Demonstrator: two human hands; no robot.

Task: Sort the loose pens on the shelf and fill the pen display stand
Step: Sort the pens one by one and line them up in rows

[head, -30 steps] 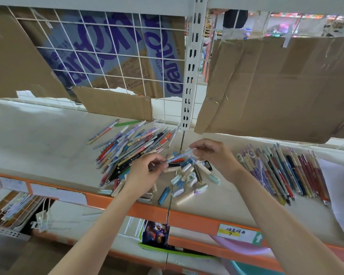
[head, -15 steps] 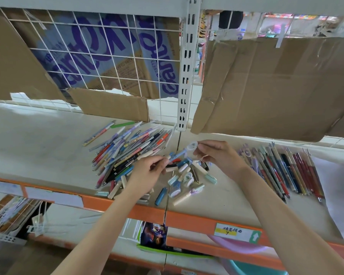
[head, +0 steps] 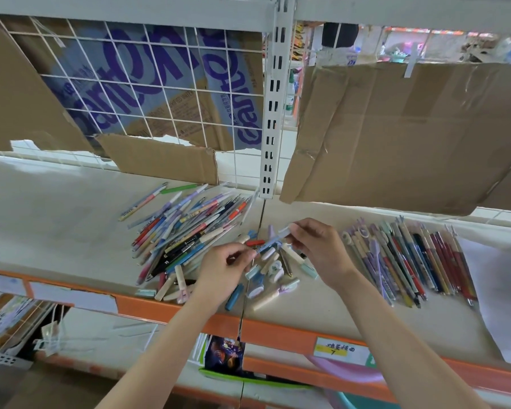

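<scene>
A blue pen (head: 270,242) with a pale cap hangs slanted over the shelf between both hands. My left hand (head: 226,267) pinches its lower end and my right hand (head: 319,246) pinches its capped upper end. To the left lies a jumbled pile of loose pens (head: 183,231). Loose caps and short pens (head: 272,273) are scattered below my hands. On the right, a sorted row of pens (head: 404,261) lies side by side. No pen display stand shows in the view.
The shelf (head: 56,219) has an orange front edge (head: 278,330) with a yellow label (head: 337,348). A white upright post (head: 273,113) splits the back. Cardboard sheets (head: 410,134) hang behind; white paper (head: 496,296) lies at far right. A lower shelf holds packets (head: 224,354).
Both hands have kept the blue pen between them, lifting it slightly and holding its ends further apart. The piles on the shelf have not moved.
</scene>
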